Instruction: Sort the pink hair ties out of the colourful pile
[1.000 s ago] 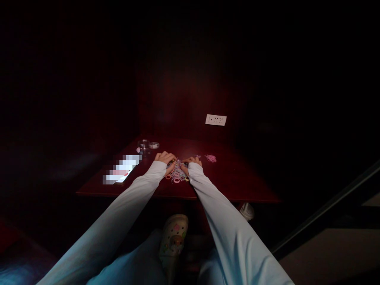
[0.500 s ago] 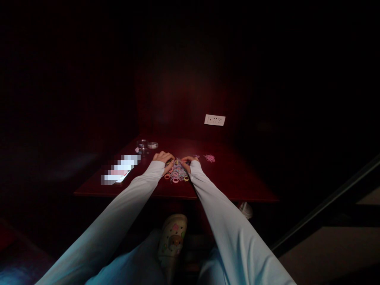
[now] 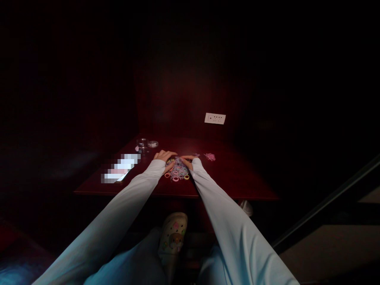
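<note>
A pile of small elastic hair ties [image 3: 177,171], mostly lilac with pink, yellow and orange rings among them, lies on the dark red table [image 3: 231,182]. At the pile's left side is my left hand [image 3: 164,157], its fingers stretched over the far edge and its thumb apart on the near side. My right hand [image 3: 188,161] rests at the right side, fingers stretched toward the left hand and thumb lower down. Both hands touch the pile. No single tie can be made out in either hand.
A small bunch of pink hair ties [image 3: 209,157] lies to the right, with a few lilac ones [image 3: 196,154] beside it. At the left are a lit phone [image 3: 121,169], a clear jar [image 3: 143,145] and its lid [image 3: 152,144]. A wall socket [image 3: 215,118] sits behind.
My left fingers have straightened and reached further right over the pile's far edge. The right hand has shifted only slightly.
</note>
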